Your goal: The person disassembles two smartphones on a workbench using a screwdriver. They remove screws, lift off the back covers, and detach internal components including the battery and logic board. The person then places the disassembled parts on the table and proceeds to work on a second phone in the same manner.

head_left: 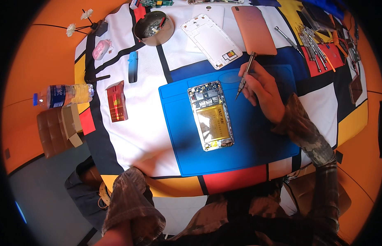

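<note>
Right hand [262, 92] held a screwdriver [246, 76], fingers closed round it, tip angled down just beside the opened phone [219, 100]. Left hand out of frame; could not tell its state. Phone lay face-down on the blue mat [260, 156], circuitry and battery [215, 123] bare.

Risks, my judgement: a slip of the metal tip could scratch the board or pierce the battery; contact across exposed parts might short them. A knock to the phone might slide it, since no hand steadied it.

Containers: the round bowl [164, 37] held dark matter and something red, unidentified. The bottle [72, 94] appeared to hold clear liquid, cap on. Red packet [116, 102]: contents hidden.
</note>
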{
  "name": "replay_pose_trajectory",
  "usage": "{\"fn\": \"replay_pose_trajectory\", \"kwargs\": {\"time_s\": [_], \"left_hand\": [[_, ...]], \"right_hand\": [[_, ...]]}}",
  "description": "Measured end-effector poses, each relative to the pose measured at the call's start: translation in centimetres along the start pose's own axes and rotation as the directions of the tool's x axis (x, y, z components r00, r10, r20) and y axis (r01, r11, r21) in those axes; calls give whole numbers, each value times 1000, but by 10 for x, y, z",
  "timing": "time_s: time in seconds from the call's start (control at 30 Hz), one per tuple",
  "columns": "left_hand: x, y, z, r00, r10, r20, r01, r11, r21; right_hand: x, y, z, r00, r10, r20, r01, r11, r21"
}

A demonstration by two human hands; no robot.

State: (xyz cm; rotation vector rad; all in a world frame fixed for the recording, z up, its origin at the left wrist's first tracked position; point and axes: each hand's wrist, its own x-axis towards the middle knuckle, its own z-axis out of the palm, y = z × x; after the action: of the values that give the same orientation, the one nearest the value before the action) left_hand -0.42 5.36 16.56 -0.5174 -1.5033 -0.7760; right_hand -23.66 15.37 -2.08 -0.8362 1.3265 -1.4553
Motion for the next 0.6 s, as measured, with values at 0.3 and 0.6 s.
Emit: {"fn": "replay_pose_trajectory", "kwargs": {"time_s": [0.3,0.6], "left_hand": [[-3,-3,-1,1000,-10,-5,10,1000,13],[2,16,7,1000,24,-2,-24,1000,20]], "right_hand": [[1,0,1,1000,11,-11,-11,1000,-22],[1,2,0,1000,11,-10,-12,999,-38]]}}
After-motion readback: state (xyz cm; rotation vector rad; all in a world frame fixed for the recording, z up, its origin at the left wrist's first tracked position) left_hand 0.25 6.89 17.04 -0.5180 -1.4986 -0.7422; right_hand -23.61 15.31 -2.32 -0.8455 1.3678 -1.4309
